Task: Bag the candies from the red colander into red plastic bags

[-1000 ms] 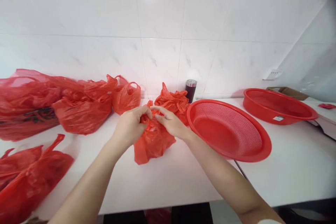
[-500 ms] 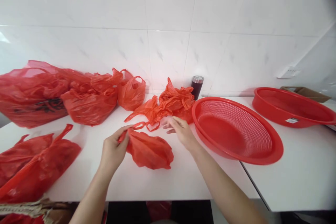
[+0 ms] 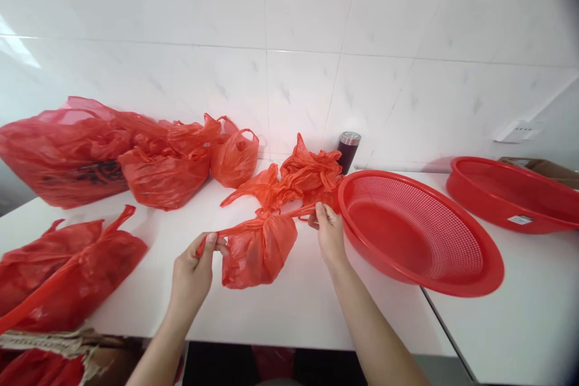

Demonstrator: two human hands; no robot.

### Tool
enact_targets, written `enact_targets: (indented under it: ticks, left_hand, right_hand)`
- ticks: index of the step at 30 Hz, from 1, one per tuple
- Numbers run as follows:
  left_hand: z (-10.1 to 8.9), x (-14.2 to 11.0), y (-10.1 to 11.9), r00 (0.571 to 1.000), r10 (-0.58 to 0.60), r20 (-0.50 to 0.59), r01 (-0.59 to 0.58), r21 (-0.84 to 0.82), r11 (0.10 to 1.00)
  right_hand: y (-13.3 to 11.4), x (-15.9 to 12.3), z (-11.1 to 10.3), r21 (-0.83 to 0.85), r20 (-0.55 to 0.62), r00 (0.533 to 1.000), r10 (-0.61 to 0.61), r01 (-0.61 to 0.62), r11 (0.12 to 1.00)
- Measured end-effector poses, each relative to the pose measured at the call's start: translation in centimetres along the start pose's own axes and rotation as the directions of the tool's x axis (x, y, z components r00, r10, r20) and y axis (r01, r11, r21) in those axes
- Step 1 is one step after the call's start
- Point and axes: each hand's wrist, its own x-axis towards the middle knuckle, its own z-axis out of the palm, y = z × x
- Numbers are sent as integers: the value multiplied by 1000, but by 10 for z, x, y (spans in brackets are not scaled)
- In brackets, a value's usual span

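A small red plastic bag (image 3: 260, 250) with a bulging body is stretched between my two hands at the front of the white table (image 3: 271, 319). My left hand (image 3: 196, 265) pinches one of its handles on the left. On the right, my right hand (image 3: 329, 232) grips the other handle between thumb and fingers. What the bag contains is hidden by the plastic. Just behind it lies a heap of crumpled red plastic bags (image 3: 312, 172). A red perforated basket (image 3: 420, 277) stands close to the right of my right hand.
Several filled red bags (image 3: 167, 178) line the wall at the left, with another red bag (image 3: 85, 259) nearer the front. A dark tumbler (image 3: 348, 154) stands behind the heap. A second red basin (image 3: 493, 199) is at the far right. At lower left is a torn cardboard box (image 3: 97, 344).
My right hand, open before, has closed on the bag's other handle. The bag is now pulled taut sideways between both hands. The view has shifted slightly.
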Motion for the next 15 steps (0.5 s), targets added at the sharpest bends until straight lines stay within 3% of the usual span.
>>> enact_targets:
  ticks: [3, 6, 8, 10, 15]
  left_hand:
    - [22, -6, -9, 997, -48, -61, 39, -137, 990]
    - [45, -7, -8, 994, -36, -101, 33, -25, 999]
    - [56, -6, -9, 995, -30, -94, 37, 74, 997]
    - [63, -3, -14, 998, -25, -62, 37, 187, 982]
    - [59, 21, -38, 997, -67, 34, 44, 448, 893]
  right_hand:
    - [9, -7, 15, -201, 14, 994, -106, 107, 974]
    - [13, -22, 41, -486, 184, 955, -233, 294, 823]
    - [18, -30, 53, -637, 295, 936, -193, 343, 690]
    - [26, -32, 57, -731, 335, 936, -111, 332, 597]
    - [43, -9, 40, -802, 315, 949, -7, 270, 533]
